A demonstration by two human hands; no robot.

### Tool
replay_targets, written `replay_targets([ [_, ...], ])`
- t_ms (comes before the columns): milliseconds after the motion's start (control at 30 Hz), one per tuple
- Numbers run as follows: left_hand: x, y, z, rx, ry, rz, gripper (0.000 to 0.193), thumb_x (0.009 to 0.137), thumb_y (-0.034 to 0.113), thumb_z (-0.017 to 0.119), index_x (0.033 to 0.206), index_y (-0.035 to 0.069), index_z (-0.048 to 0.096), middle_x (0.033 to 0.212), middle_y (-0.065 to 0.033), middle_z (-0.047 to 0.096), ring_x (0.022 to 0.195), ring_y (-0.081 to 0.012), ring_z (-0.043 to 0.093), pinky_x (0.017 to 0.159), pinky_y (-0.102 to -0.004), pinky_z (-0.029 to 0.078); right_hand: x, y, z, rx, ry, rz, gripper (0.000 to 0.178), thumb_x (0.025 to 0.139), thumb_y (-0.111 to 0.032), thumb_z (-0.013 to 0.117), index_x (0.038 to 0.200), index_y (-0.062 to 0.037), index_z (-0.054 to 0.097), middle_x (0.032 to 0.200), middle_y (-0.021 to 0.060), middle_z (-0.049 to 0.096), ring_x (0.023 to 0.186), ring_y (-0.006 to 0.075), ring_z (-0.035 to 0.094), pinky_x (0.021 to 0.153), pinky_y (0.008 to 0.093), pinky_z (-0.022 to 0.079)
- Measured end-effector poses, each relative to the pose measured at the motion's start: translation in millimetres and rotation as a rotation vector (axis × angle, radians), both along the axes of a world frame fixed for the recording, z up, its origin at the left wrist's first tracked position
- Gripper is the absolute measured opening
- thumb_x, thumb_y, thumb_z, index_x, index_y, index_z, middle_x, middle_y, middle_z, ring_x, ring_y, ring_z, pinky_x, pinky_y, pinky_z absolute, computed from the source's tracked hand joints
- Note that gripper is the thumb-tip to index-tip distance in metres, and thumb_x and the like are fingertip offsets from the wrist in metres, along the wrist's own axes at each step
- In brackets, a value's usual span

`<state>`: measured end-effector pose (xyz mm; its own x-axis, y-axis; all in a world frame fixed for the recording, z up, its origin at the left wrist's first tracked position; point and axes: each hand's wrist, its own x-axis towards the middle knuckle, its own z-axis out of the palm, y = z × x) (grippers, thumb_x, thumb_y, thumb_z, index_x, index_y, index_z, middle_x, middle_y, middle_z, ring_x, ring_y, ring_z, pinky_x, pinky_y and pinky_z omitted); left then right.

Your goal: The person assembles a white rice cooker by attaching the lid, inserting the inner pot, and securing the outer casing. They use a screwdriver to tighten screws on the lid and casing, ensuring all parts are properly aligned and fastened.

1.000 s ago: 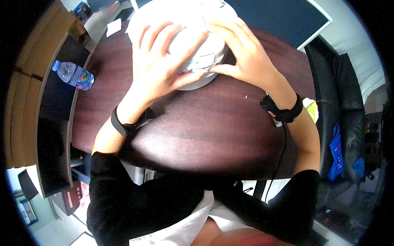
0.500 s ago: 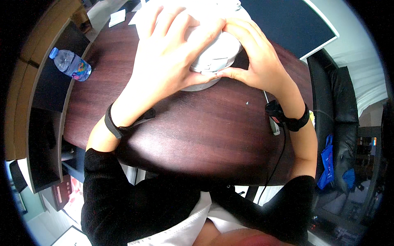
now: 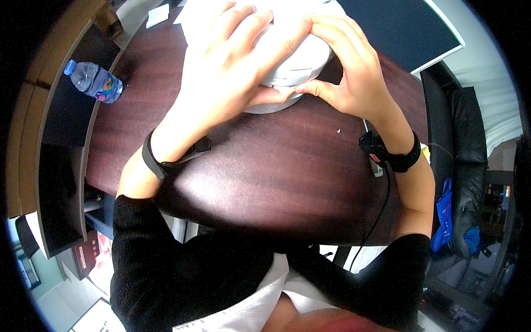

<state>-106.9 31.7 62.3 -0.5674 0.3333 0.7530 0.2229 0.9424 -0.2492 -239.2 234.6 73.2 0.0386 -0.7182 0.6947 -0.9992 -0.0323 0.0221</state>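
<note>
A white, rounded appliance (image 3: 303, 62) stands at the far side of the dark wooden table (image 3: 265, 166); its exact kind is unclear and its top runs into glare. My left hand (image 3: 229, 63) lies over its left side and top, fingers bent around it. My right hand (image 3: 357, 69) grips its right side. Both thumbs press at the front seam under the upper part, their tips almost meeting. A pale base shows below them. Part of the appliance is hidden behind my fingers.
A water bottle (image 3: 95, 82) with a blue cap is at the left table edge. A tiny metal piece, perhaps a screw (image 3: 339, 131), lies near my right wrist. A black cable (image 3: 381, 213) hangs from the right wristband (image 3: 395, 154). A dark panel with a white frame (image 3: 404, 33) stands far right.
Both hands stay on the appliance and have shifted slightly. The appliance sits a little farther right and up in the picture. The whole view has moved slightly.
</note>
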Motion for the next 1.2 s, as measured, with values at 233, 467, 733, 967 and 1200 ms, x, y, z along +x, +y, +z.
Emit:
replay_targets([
  [233,0,-1,2,0.041,0.067,-0.147,0.068,0.083,0.051,0.078,0.136,0.009,0.065,0.112,-0.0171,0.066,0.1,-0.0333,0.067,0.093,-0.0469,0.055,7,1,-5,-0.017,0.042,-0.046,0.076,0.075,-0.041,0.088,0.13,0.0033,0.06,0.135,0.0223,0.061,0.129,0.0385,0.057,0.111,0.0477,0.045],
  [467,3,-7,3,-0.099,-0.003,-0.05,0.076,0.075,0.056,0.08,0.135,0.011,0.067,0.108,-0.0178,0.066,0.1,-0.0357,0.067,0.094,-0.0494,0.055,4,-1,-5,-0.024,0.07,-0.04,0.073,0.083,-0.046,0.082,0.125,0.0111,0.062,0.131,0.0266,0.064,0.124,0.0408,0.061,0.109,0.0513,0.046],
  [733,-10,-11,1,-0.111,0.068,-0.057,0.079,0.066,0.06,0.08,0.135,0.024,0.07,0.113,-0.0124,0.069,0.109,-0.0299,0.067,0.104,-0.047,0.052,4,9,-8,0.083,0.055,-0.084,0.079,0.083,-0.045,0.082,0.134,0.0096,0.054,0.137,0.0278,0.058,0.131,0.0428,0.055,0.112,0.0532,0.044],
  [967,-8,-9,5,-0.143,0.077,-0.057,0.08,0.064,0.059,0.083,0.134,0.023,0.071,0.111,-0.0124,0.069,0.107,-0.0305,0.068,0.103,-0.0467,0.052,-14,3,-39,-0.098,0.129,0.03,0.073,0.082,-0.04,0.082,0.134,0.0031,0.054,0.14,0.0264,0.057,0.133,0.043,0.054,0.113,0.0585,0.043],
  [1200,-12,-10,1,-0.097,0.139,-0.191,0.076,0.073,0.055,0.081,0.135,0.012,0.068,0.11,-0.0191,0.067,0.105,-0.0347,0.067,0.094,-0.0489,0.054,-20,-1,-36,-0.208,0.184,0.108,0.065,0.08,-0.037,0.085,0.124,0.0035,0.061,0.132,0.025,0.064,0.126,0.0434,0.061,0.107,0.0543,0.051],
])
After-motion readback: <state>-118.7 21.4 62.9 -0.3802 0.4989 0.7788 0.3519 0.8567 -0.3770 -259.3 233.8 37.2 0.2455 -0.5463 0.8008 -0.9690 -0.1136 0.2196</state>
